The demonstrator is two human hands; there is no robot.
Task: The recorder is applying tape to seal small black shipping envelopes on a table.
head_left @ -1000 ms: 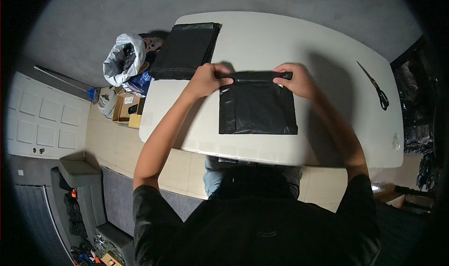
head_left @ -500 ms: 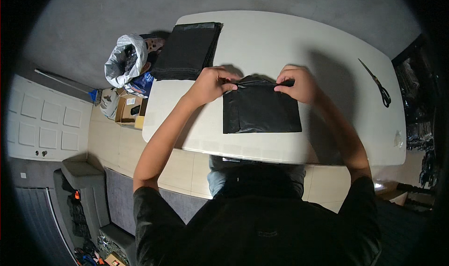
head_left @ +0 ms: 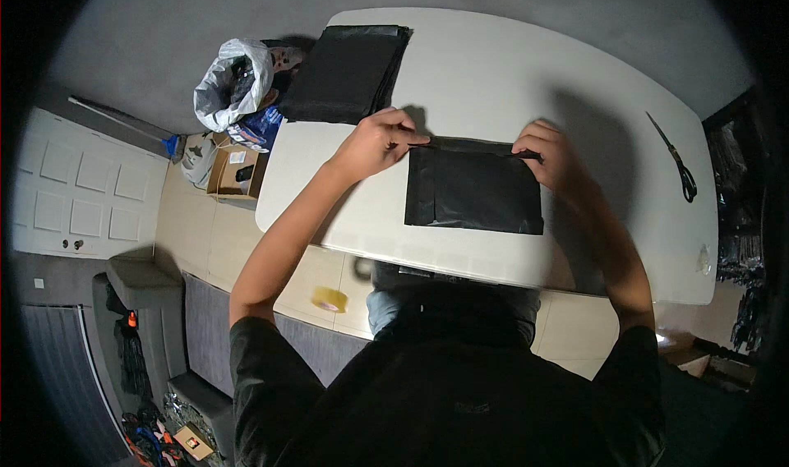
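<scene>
A flat black plastic bag (head_left: pixel 477 189) lies on the white table (head_left: pixel 485 73) in front of me. My left hand (head_left: pixel 382 142) pinches its upper left corner between thumb and fingers. At the upper right corner, my right hand (head_left: pixel 552 155) grips the edge, with a bit of black plastic showing between the fingers. The top edge runs nearly straight between both hands. Beyond my left hand rests a thick stack of similar black bags (head_left: pixel 349 73).
Black-handled scissors (head_left: pixel 678 163) lie at the table's right. A blurred yellow roll, apparently tape (head_left: pixel 329 299), shows beyond the table's near edge. Left of the table are a white plastic sack (head_left: pixel 233 85) and a cardboard box (head_left: pixel 238 170). Dark bundles (head_left: pixel 740 212) hang at far right.
The bag's top edge, bulging before, now lies flatter and straighter. My hands have moved slightly apart. The yellow roll has come into view past the near table edge. The whole view has tilted slightly.
</scene>
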